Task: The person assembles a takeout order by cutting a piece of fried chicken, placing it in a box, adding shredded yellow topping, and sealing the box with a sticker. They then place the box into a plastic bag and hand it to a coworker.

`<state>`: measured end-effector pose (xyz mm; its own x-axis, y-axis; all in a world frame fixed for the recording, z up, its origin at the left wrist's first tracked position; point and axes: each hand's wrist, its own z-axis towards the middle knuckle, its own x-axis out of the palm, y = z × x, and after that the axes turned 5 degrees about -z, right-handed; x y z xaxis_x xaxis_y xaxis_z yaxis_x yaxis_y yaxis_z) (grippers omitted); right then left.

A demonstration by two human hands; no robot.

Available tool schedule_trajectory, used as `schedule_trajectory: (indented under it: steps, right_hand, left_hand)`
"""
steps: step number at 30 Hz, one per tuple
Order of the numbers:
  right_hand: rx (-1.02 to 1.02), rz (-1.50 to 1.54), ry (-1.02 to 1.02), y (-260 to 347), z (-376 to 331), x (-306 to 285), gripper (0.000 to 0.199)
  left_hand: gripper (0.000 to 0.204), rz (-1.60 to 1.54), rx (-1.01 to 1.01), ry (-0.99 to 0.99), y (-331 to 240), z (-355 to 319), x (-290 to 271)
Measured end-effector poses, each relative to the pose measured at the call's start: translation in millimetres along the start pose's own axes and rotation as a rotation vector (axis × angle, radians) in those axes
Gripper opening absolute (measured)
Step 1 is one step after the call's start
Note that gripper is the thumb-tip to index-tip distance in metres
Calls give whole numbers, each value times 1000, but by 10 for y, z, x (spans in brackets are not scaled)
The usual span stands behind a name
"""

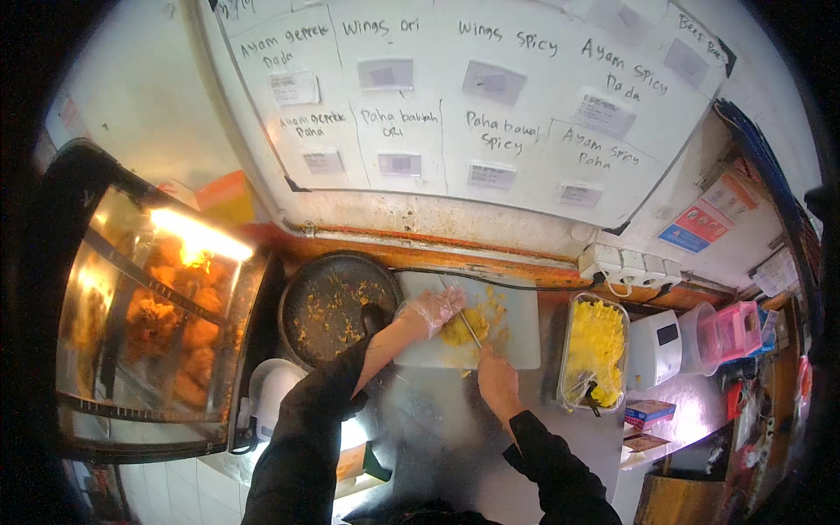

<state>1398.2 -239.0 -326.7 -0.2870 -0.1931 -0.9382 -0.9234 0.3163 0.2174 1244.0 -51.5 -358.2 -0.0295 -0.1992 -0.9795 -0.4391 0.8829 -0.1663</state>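
Observation:
My left hand point(434, 308), in a thin clear glove, presses down on a yellow piece of food point(462, 327) lying on a white cutting board point(518, 343). My right hand point(496, 378), bare, grips the handle of a knife point(467, 322) whose blade slants up across the yellow piece. Small yellow crumbs lie scattered over the board around the food. Both black sleeves come up from the lower edge.
A round dark stone mortar point(327, 308) with yellow-brown crumbs sits left of the board. Right of it, a clear container point(595, 350) holds yellow food. A lit glass warmer point(153, 297) with fried pieces stands far left. A whiteboard, a power strip point(630, 266), a white scale point(656, 348) are behind.

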Motion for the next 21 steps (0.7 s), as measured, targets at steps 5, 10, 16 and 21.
schedule_trajectory:
  steps: [5, 10, 16, 21]
  right_hand:
    - [25, 99, -80, 21, 53, 268, 25]
    - [-5, 135, -18, 104, 153, 102, 27]
    - [22, 155, -45, 47, -86, -108, 27]
    - [158, 158, 31, 217, 5, 240, 31]
  left_hand:
    - [66, 39, -30, -10, 17, 13, 182]
    - [64, 96, 22, 86, 137, 38, -102]
    - [59, 161, 20, -25, -22, -67, -269]
    - [55, 80, -24, 36, 1, -80, 10]
